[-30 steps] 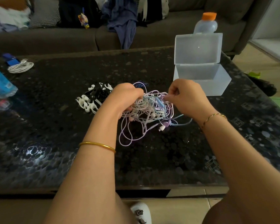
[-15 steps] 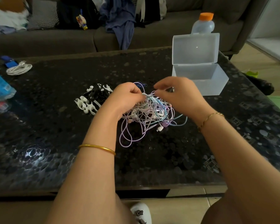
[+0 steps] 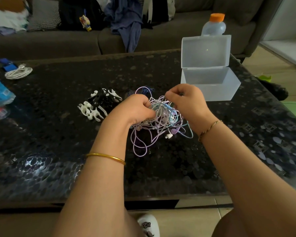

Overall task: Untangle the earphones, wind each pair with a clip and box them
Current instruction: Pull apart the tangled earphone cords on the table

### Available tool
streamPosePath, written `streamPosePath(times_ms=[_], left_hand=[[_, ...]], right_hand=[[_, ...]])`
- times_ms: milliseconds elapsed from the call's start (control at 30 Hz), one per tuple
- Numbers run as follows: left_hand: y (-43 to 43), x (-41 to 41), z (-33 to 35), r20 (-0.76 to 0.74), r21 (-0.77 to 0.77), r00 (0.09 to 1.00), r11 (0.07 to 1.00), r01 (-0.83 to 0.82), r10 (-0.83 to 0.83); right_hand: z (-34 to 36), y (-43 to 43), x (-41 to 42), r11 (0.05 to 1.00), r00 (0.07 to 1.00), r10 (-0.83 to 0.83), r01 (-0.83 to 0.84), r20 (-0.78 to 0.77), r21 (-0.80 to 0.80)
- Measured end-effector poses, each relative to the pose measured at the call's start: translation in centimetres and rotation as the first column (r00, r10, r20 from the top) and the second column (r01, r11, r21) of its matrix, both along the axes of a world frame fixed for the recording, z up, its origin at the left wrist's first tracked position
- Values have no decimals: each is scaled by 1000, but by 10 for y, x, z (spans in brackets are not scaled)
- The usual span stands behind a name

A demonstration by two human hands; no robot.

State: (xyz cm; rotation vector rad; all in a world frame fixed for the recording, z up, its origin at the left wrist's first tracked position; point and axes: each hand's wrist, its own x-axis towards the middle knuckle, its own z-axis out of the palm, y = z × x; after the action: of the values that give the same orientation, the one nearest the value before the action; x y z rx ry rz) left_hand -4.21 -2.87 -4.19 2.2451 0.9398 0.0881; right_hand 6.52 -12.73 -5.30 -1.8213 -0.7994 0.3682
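Watching the left hand (image 3: 135, 109) gripping the bulk of the tangled earphones (image 3: 161, 124) at mid surface (image 3: 72, 88), while the right hand (image 3: 189, 100), close beside, is pinching a strand at the top. I am judging that a hard pull is risking tightening the knots or straining a cord, and trailing loops could be snagging the clips (image 3: 92, 112) lying just left.

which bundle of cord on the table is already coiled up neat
The white cable at the far left of the table, wound in a flat loop. The pastel earphones between the left hand and right hand are one tangled knot.
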Motion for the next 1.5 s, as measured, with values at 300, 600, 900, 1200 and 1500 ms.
streamPosePath(times_ms=[300, 600, 900, 1200, 1500], left_hand=[[-3, 1, 4, 164, -150, 978, 983, -102, 127], [-5, 1, 9, 79, -137, 989, 984, -116, 127], [-3, 2, 1, 64, -25, 996, 998, -58, 60], [4, 2, -4, 156, -252, 960, 949, -188, 231], [6, 1, -1, 182, -250, 896, 900, -356, 405]], right_hand=[[6, -9, 5, 949, 960, 250, -218, 126, -226], [1, -6, 12, 983, 972, 88, -49, 219, -176], [13, -12, 5, 974, 983, 185, -186, -19, -131], [11, -19, 23, 912, 937, 190, -58, 294, -406], [12, -29, 38, 710, 892, 228, 122, 390, -693]])
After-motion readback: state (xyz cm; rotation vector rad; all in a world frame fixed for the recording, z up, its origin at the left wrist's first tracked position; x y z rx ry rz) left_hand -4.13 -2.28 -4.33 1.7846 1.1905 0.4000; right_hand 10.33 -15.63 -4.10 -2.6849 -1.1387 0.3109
